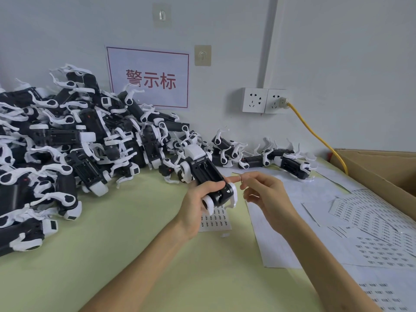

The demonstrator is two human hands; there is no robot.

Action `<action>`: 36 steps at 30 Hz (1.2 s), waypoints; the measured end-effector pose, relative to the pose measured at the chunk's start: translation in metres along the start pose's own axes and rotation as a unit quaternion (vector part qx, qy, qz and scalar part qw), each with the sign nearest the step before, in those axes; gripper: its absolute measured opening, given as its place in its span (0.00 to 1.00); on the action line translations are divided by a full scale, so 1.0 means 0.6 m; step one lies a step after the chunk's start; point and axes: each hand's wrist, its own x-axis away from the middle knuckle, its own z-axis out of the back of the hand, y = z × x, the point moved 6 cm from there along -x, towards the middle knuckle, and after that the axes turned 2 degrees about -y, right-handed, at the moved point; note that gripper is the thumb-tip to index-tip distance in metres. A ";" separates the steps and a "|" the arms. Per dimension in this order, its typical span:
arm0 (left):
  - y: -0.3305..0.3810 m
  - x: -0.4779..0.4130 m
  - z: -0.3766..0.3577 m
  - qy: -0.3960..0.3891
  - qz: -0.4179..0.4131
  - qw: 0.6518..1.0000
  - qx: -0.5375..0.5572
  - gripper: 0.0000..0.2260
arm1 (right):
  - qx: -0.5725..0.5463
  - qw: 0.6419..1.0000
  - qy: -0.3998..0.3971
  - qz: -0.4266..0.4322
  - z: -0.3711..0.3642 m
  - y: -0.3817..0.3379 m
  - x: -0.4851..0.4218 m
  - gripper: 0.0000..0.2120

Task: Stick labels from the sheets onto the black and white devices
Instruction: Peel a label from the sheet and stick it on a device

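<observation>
The left hand grips one device around its black body, above the green table and a small label sheet. Device: black body, white end cap, white wheels. The right hand is relaxed, with its index fingertip touching the device.

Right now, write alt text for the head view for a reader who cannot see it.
A left hand grips a black and white device above a green table, while the right hand points its index finger at it. A heap of such devices lies left; label sheets lie right.
</observation>
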 end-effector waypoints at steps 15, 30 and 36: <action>0.007 0.007 -0.009 -0.014 -0.009 0.997 -0.078 0.07 | 0.084 0.996 0.018 0.000 0.009 0.004 -0.004 0.04; 0.009 0.008 -0.015 -0.030 -0.035 0.988 -0.147 0.18 | 0.149 0.987 0.041 0.038 0.008 0.003 -0.005 0.05; 0.006 0.007 -0.014 -0.028 -0.038 0.986 -0.159 0.15 | 0.177 0.982 0.043 0.049 0.006 0.001 -0.004 0.07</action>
